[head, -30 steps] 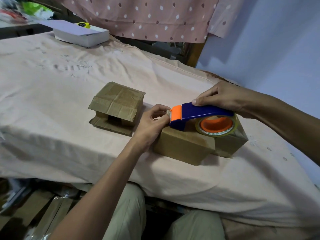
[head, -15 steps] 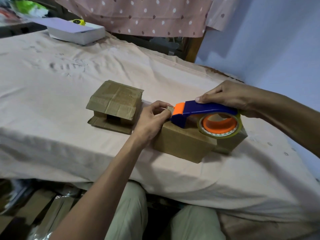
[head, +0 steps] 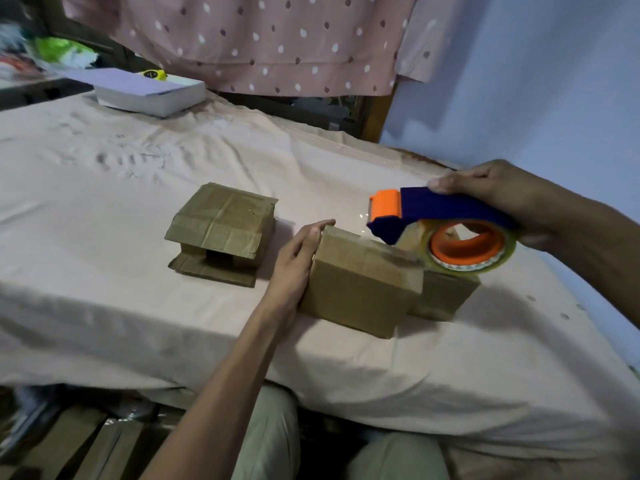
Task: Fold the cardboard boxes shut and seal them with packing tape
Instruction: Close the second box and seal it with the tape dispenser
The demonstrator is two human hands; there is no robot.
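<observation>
A closed brown cardboard box [head: 360, 285] stands near the table's front edge. My left hand [head: 298, 261] lies flat against its left side with straight fingers. My right hand [head: 498, 195] grips the blue handle of the blue and orange tape dispenser [head: 440, 216], which hangs just above the box's top right part, its clear tape roll [head: 471, 247] low over the box. A thin strip of clear tape seems to run from the dispenser's orange head to the box top. A second box [head: 221, 226] with loose, unsealed flaps sits to the left.
The table wears a pinkish cloth [head: 104, 202]. A white flat box [head: 149, 91] with a yellow item on it lies at the far left. A spotted curtain [head: 263, 39] hangs behind, a blue wall [head: 536, 81] stands to the right. Cardboard lies on the floor at lower left.
My right hand has lifted the dispenser up and to the right, off the box top. My left hand let go of the tape end and now lies flat on the box's left side.
</observation>
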